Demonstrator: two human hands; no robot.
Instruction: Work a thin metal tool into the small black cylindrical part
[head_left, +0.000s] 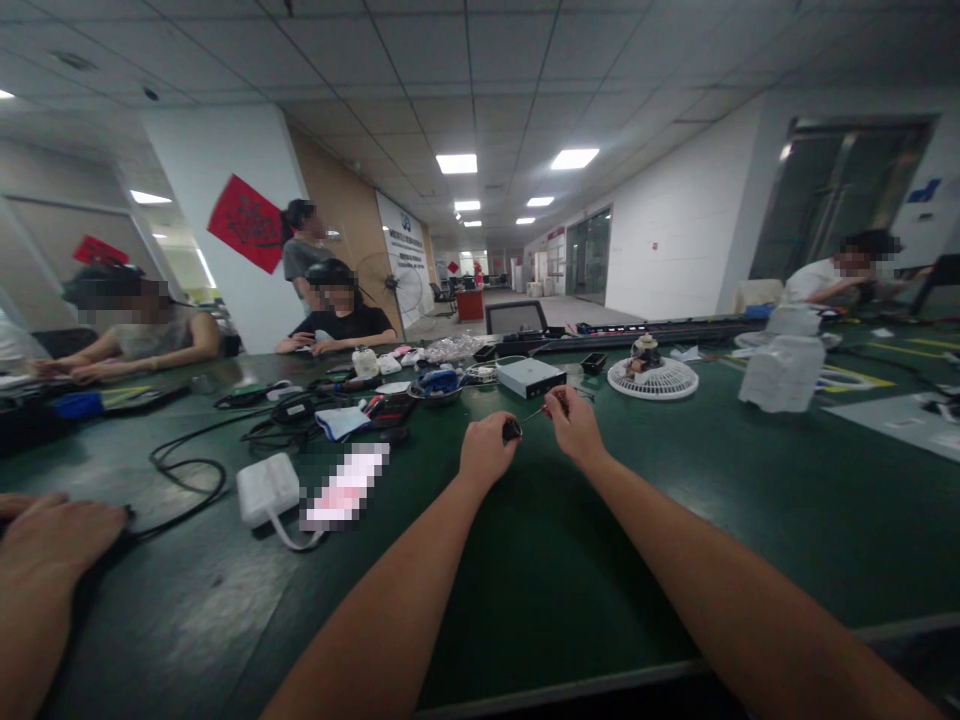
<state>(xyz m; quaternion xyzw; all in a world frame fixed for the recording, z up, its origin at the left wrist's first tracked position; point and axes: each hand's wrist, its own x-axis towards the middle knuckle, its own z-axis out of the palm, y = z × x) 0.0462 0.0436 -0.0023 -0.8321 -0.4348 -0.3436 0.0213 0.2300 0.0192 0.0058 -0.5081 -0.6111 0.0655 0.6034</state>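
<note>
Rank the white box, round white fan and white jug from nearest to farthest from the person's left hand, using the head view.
From the left hand:
1. White box, just ahead of it.
2. Round white fan, ahead, to the right.
3. White jug, farthest right.

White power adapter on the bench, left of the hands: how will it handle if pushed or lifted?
The white power adapter looks like a flat-sided block, so it would probably slide rather than roll or tip. It is likely fairly heavy for its size. Its attached white cord would probably trail behind.
</note>
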